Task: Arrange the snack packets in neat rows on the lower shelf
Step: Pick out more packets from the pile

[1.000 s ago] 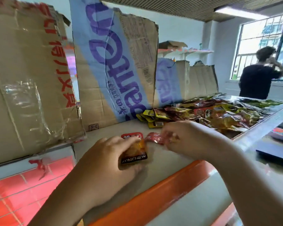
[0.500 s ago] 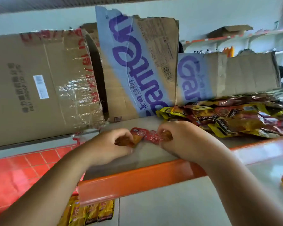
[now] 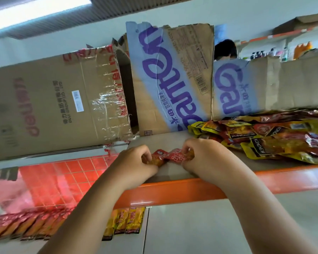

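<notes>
I count 2 hands, 2 small red packets, 3 cardboard boxes and 3 yellow packets below the orange edge. The heap and the blurred red row I can't count from here.

Packet pile heaped right on upper shelf, cardboard boxes propped far behind; packet rows laid on lower shelf, near left.

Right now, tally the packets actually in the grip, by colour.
Red packets in the grip: 2, the left red packet pinched by the left hand and the right red packet pinched by the right hand.
Yellow packets in the grip: 0; those lie in the loose pile.
Total: 2.
</notes>
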The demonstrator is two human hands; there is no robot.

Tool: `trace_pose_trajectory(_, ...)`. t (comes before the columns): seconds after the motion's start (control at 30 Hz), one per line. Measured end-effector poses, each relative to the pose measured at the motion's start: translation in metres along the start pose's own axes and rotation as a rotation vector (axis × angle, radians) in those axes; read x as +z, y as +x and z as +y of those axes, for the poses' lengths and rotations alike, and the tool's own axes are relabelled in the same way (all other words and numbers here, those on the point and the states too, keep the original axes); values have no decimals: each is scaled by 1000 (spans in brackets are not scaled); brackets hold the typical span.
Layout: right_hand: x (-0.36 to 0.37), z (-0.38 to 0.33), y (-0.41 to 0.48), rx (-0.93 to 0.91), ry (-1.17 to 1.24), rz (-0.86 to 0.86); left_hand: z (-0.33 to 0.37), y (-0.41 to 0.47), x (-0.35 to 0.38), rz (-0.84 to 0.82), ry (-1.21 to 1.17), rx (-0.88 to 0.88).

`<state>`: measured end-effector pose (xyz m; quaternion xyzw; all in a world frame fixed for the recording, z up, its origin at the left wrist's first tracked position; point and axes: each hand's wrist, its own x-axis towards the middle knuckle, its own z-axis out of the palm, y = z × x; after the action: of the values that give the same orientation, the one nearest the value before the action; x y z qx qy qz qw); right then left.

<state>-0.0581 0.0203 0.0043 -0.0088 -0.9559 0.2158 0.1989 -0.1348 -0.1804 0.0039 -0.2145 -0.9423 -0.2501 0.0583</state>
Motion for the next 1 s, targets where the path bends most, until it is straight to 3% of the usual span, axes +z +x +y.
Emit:
trace_pose_trajectory(0.33, 3, 3, 4, -24, -7, 16, -4, 1, 2, 69, -42, -7)
trace_pose_trajectory(0.43, 4, 4, 5, -16, 24, 50, -3, -6, 1, 203, -46, 32)
trace_pose_trajectory(0.6, 0, 2, 1, -22, 78, 194, -5, -21, -1, 576, 25, 194)
trace_pose_trajectory(0.8, 4, -8, -2, -129, 46, 328, -38, -35, -14, 767, -2, 345)
trace_pose_trajectory(1.0, 33, -60, -3, -208, 65, 383, -90, -55, -34, 853, -84, 273)
